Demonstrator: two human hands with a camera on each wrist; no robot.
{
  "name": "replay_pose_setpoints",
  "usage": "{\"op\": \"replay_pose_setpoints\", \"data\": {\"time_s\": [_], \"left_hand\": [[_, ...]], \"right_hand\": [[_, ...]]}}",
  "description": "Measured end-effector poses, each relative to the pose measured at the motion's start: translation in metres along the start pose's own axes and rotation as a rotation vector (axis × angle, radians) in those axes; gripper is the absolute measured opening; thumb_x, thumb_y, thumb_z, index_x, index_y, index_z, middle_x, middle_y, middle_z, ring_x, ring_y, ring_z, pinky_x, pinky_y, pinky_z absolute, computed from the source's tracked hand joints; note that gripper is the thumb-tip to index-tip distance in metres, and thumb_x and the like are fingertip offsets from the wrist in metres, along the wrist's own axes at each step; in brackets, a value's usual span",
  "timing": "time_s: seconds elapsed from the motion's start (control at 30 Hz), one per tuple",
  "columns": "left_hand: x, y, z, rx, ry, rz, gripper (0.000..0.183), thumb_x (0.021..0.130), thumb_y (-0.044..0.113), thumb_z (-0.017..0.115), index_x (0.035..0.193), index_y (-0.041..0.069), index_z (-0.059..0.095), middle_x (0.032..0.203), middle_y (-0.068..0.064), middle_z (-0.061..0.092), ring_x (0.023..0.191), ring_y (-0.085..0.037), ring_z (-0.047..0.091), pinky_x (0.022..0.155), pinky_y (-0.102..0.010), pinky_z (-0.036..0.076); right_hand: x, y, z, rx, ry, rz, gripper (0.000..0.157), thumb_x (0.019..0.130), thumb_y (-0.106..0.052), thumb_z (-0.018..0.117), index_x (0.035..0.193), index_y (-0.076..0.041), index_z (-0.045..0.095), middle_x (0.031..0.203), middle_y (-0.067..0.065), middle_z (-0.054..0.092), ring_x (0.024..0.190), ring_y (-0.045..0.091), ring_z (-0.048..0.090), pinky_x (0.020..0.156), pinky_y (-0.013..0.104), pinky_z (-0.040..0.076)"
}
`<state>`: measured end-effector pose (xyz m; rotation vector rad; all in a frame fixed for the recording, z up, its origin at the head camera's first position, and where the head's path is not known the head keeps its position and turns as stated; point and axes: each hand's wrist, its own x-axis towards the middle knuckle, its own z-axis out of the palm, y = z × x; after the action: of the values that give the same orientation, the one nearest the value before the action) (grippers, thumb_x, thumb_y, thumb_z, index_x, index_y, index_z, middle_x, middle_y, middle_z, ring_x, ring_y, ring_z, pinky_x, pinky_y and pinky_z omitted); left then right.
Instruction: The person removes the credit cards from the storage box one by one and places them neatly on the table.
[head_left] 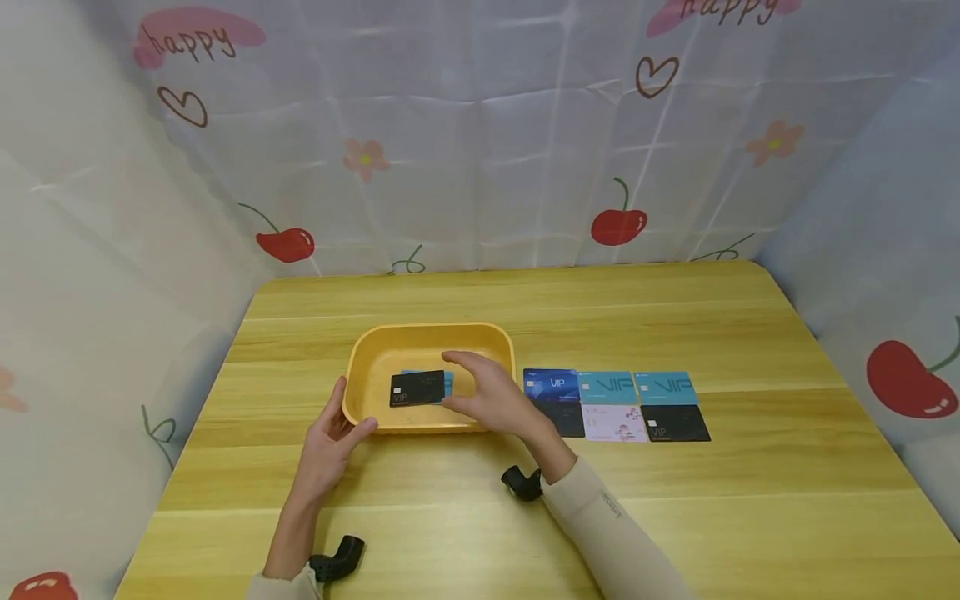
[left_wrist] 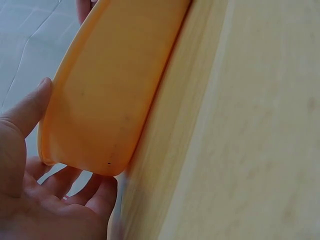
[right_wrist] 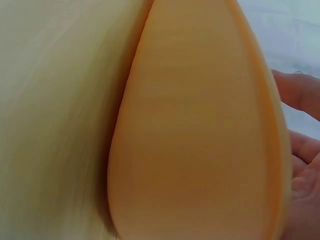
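Note:
A yellow plastic basin (head_left: 367,350) sits on the table, holding a black VIP card (head_left: 417,390) that overlaps a teal card (head_left: 449,384). My left hand (head_left: 324,454) grips the basin's near left corner; in the left wrist view its thumb lies at the rim and its fingers (left_wrist: 102,197) curl round the end wall. Over the basin's right side reaches my right hand (head_left: 493,395), thumb and index finger spread apart, with nothing visible between them. The thumb tip is close to the cards' right edge. In the right wrist view the basin wall (right_wrist: 200,125) partly hides this hand.
Right of the basin several cards lie in two rows: a dark blue card (head_left: 550,385), teal cards (head_left: 666,388), a pink card (head_left: 613,423) and black cards (head_left: 677,423). The wooden table (head_left: 450,533) meets a printed curtain (head_left: 480,183) at the back.

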<state>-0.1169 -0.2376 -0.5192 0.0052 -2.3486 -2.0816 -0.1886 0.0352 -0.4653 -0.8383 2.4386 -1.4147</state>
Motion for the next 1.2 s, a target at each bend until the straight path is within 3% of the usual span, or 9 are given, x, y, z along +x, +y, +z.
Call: {"op": "replay_pose_setpoints", "data": {"time_s": [0.23,0.5,0.93,1.2], "left_hand": [[0.002,-0.001,0.002,-0.005,-0.006,0.009,0.085,0.096,0.012,0.066,0.159,0.007,0.008,0.164,-0.008,0.007,0.146,-0.028,0.020,0.103,-0.015,0.035],[0.001,0.001,0.004,-0.021,-0.014,-0.003,0.085,0.096,0.012,0.066,0.159,0.008,0.008,0.163,-0.005,0.007,0.147,-0.026,0.019,0.107,-0.021,0.033],[0.002,0.003,0.004,-0.007,-0.018,-0.004,0.085,0.096,0.012,0.066,0.159,0.011,0.009,0.163,-0.005,0.006,0.147,-0.026,0.019,0.106,-0.019,0.033],[-0.001,0.002,0.000,-0.008,-0.006,-0.011,0.085,0.097,0.011,0.065,0.159,0.011,0.008,0.163,-0.006,0.006,0.146,-0.028,0.019,0.105,-0.017,0.034]], "right_hand": [[0.019,0.002,0.011,-0.055,-0.053,0.036,0.063,0.090,-0.013,0.073,0.146,-0.002,0.046,0.147,0.010,0.048,0.137,0.026,0.042,0.110,0.042,0.037],[0.039,0.006,0.026,-0.060,-0.091,0.064,0.061,0.089,-0.010,0.073,0.144,0.001,0.048,0.145,0.011,0.050,0.135,0.026,0.043,0.110,0.040,0.037],[0.056,0.008,0.035,-0.258,-0.144,0.128,0.067,0.081,-0.005,0.077,0.142,0.001,0.050,0.137,0.013,0.057,0.119,0.026,0.055,0.099,0.034,0.044],[0.062,0.010,0.042,-0.209,-0.157,0.190,0.065,0.080,-0.012,0.080,0.139,-0.001,0.054,0.133,0.011,0.060,0.113,0.023,0.058,0.095,0.030,0.045]]}}
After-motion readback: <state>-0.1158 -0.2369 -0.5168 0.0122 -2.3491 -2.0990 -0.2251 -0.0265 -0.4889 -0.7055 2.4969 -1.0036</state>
